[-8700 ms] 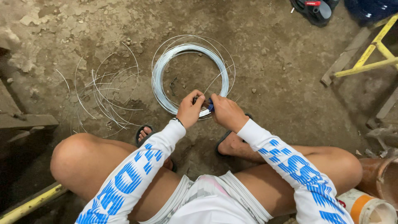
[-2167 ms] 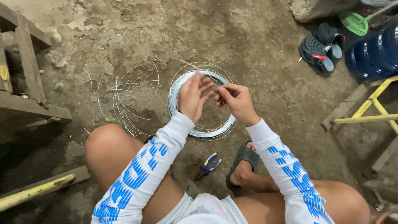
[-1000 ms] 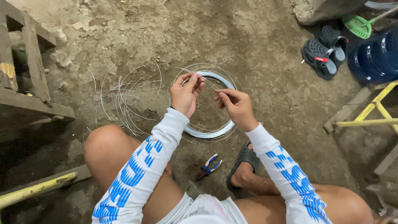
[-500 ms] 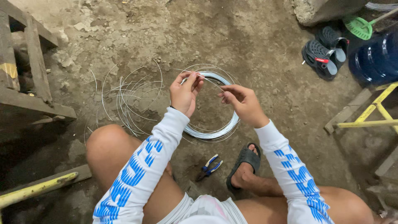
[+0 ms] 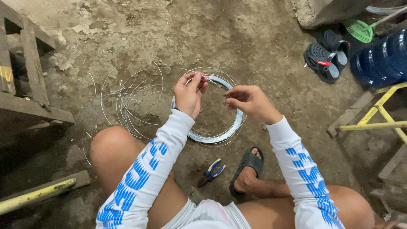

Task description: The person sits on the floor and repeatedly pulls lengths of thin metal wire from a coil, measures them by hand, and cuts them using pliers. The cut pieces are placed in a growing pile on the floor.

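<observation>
Wire coil (image 5: 220, 135): silvery, round, flat on dirt floor | Strand (image 5: 216, 83): thin, pulled taut off coil's far rim between both hands

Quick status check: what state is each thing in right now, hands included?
left hand: pinching a wire strand
right hand: pinching the same strand
wire coil: flat on the ground, loosely wound
cut wire pieces: scattered, curved
pliers: lying on the ground, unheld
sandals: set aside, unworn

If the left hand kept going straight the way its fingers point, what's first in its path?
Probably the far arc of the wire coil on the dirt floor; the left hand pinches a wire strand just above it, though depth is unclear.
</observation>
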